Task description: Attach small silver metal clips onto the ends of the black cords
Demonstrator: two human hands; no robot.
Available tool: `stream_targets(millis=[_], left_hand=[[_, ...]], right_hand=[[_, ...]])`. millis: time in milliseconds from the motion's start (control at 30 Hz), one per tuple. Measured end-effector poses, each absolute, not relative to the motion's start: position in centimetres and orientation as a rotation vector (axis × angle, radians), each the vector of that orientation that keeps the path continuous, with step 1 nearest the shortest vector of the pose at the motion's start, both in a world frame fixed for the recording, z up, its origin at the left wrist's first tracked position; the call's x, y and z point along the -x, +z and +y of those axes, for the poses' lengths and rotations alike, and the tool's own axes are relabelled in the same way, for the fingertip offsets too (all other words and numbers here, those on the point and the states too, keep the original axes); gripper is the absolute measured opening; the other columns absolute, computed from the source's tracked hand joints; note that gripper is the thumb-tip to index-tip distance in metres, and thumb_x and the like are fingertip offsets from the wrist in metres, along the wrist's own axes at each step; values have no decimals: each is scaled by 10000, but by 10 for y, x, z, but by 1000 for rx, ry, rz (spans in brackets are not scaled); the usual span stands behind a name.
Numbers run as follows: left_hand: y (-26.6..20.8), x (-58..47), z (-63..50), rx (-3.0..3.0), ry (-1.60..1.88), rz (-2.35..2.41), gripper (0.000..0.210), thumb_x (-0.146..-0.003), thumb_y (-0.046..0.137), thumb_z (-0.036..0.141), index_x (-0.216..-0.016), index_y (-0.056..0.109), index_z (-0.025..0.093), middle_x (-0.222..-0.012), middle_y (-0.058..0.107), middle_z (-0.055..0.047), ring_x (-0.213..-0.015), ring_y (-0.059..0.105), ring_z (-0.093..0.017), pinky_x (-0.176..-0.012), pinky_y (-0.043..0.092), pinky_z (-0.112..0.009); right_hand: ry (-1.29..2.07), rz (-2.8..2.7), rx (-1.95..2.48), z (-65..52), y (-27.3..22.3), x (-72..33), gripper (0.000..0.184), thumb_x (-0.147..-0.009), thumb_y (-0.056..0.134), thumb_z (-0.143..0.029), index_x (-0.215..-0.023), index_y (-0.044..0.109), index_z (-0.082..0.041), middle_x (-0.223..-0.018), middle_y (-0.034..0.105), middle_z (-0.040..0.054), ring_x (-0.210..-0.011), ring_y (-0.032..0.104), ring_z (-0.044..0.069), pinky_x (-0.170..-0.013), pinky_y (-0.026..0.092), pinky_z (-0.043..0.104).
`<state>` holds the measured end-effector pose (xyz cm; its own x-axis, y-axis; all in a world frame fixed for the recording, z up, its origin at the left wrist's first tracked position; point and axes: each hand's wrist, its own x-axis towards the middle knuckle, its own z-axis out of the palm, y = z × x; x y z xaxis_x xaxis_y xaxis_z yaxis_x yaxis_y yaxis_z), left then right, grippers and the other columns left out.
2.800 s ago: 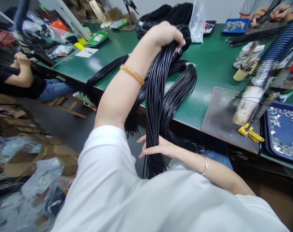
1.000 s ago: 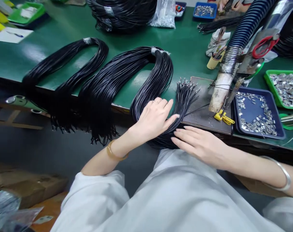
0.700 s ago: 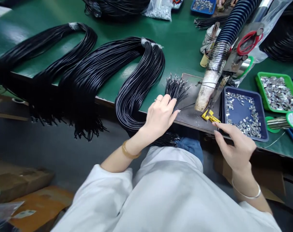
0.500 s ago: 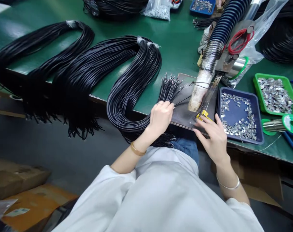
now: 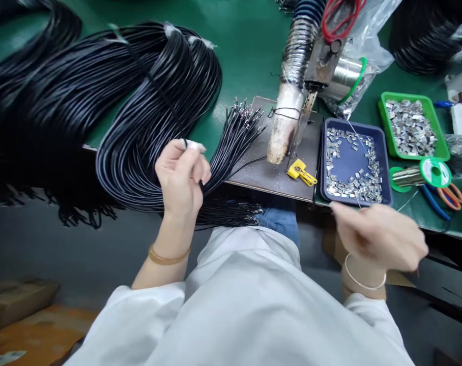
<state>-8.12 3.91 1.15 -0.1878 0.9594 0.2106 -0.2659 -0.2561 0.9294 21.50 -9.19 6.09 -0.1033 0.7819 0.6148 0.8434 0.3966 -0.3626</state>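
Observation:
My left hand (image 5: 182, 175) is raised in front of the looped cable bundle, thumb and fingers pinched on one black cable (image 5: 154, 81). That cable slants up and left, its far end blurred. Beside the hand, a fan of cables (image 5: 236, 129) with stripped ends lies on the dark board (image 5: 254, 175). My right hand (image 5: 381, 236) is closed and smeared by motion, just below the near edge of the blue tray (image 5: 387, 178). A thin wire crosses the tray towards that hand; whether the fingers hold it is unclear. A small yellow plastic tool (image 5: 300, 172) rests on the board.
A foil-wrapped hose nozzle (image 5: 280, 134) hangs over the board beside a soldering fixture (image 5: 318, 66). Solder spools (image 5: 343, 79) and a green tray (image 5: 440, 145) of metal clips stand to the right. Large bundles of black cable (image 5: 78, 86) drape over the table's left edge.
My left hand has moved left and up, lifting one cable away from the nozzle. My right hand has left the yellow tool, moved right and closed. The view has shifted too.

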Motion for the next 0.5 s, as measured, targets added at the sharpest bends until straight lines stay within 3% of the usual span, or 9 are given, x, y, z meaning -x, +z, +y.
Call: stream_targets(millis=[33,100,167,233,333,500], left_hand=[[17,78,35,-1148,1544,905,134,-825,726,297,-783,646,198,-520,534,68,-371,334,-32,-380,251,-207],[31,71,25,-1365,1260,756,146,-772,785,281,-874,713,206,-735,702,2,-442,446,-45,-410,330,-204],[43,59,17,-1594,732,593,186,-781,776,237,-959,763,185,-641,667,-3,-485,496,-73,-457,365,-210],[48,41,12,-1665,435,387,182,-818,732,248,-969,779,157,-710,716,-42,-541,563,-99,-495,400,-219],[37,11,8,-1627,416,375,193,-882,649,270,-919,773,127,-863,761,-89,-699,643,-133,-617,463,-230],[-2,-1,5,-1080,688,475,249,-818,733,366,-893,705,130,-825,722,-65,-666,603,-93,-593,447,-209]], right_hand=[[-301,-1826,1467,-88,58,-221,306,-798,703,-154,-1066,679,-298,-549,548,-109,-433,430,67,-538,387,231],[-391,-1641,1718,-77,53,-236,314,-852,647,-203,-1162,620,-249,-594,597,-91,-430,453,75,-525,367,235],[-289,-1571,1970,-67,48,-252,258,-907,596,-248,-1163,593,-217,-705,699,-32,-560,612,107,-613,419,245],[-212,-1620,2095,-61,43,-267,140,-900,626,-284,-1025,616,-222,-739,724,-8,-671,681,132,-677,438,247],[-169,-1724,2125,-54,34,-282,122,-840,703,-303,-838,610,-224,-796,728,1,-700,669,134,-701,438,250],[-12,-1946,2075,-41,26,-298,154,-749,768,-157,-782,631,-220,-849,738,2,-787,665,139,-712,428,252]])
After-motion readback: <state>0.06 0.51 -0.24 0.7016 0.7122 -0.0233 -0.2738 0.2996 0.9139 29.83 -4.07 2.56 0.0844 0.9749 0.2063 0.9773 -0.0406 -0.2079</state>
